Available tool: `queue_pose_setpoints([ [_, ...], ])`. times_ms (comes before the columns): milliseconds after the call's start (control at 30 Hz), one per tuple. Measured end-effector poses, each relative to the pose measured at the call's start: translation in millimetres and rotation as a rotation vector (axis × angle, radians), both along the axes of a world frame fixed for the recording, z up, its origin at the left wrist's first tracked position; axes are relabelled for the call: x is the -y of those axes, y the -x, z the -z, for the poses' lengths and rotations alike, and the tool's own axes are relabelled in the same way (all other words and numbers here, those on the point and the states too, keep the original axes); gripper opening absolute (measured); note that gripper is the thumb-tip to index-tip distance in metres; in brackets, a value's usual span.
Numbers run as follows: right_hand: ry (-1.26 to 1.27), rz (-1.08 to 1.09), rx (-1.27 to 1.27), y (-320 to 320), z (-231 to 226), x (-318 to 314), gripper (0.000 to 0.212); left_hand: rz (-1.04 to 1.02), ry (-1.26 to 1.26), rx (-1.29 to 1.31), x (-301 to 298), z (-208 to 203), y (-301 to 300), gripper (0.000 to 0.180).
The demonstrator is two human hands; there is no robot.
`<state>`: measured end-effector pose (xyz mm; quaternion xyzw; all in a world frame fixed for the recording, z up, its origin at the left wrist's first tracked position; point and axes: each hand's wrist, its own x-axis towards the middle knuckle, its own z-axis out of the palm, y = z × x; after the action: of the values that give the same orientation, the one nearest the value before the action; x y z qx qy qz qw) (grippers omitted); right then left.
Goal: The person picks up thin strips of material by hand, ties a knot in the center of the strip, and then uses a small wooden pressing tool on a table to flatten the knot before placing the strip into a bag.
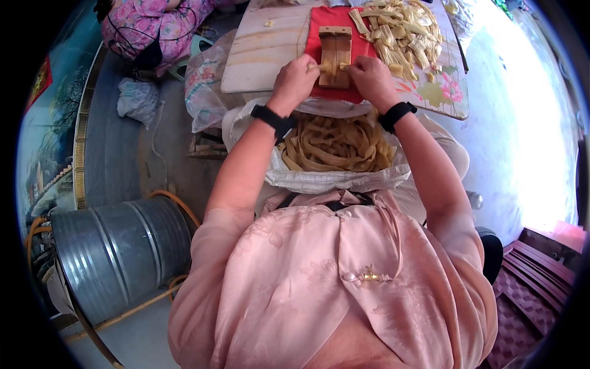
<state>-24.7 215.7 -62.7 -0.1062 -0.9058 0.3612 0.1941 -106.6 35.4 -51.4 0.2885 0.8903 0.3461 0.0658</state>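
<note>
A small wooden block tool with a narrow slot stands on a red cloth at the table's near edge. My left hand is closed at its left side, pinching the end of a pale tan strip. At the right side of the block my right hand is closed on a pale tan strip too. Whether it is one strip running across the block, I cannot tell. Below my wrists, a white woven sack in my lap holds a heap of long tan strips.
On the table, a pile of pale yellow flattened pieces lies right of the cloth. A plastic bag hangs at the left. A person in pink floral clothes sits far left. A metal drum stands lower left.
</note>
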Motion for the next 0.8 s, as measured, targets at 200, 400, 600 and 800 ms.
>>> queue_pose_setpoints([
  [200,0.020,-0.012,-0.075,-45.2,-31.2,22.0,0.022,0.261,-0.124,0.178,42.0,-5.8,-64.4,0.020],
  [400,0.289,-0.312,-0.378,-87.9,-47.2,78.0,0.013,0.153,-0.521,1.185,62.8,8.3,-110.6,0.037],
  [600,0.235,-0.518,-0.354,-116.6,-38.4,100.0,0.016,0.160,-0.825,1.378,59.5,-10.6,-106.3,0.032],
  [800,0.451,-0.464,-0.136,-115.8,-58.5,93.5,0.013,0.109,-0.834,1.290,64.2,-0.8,-122.0,0.020],
])
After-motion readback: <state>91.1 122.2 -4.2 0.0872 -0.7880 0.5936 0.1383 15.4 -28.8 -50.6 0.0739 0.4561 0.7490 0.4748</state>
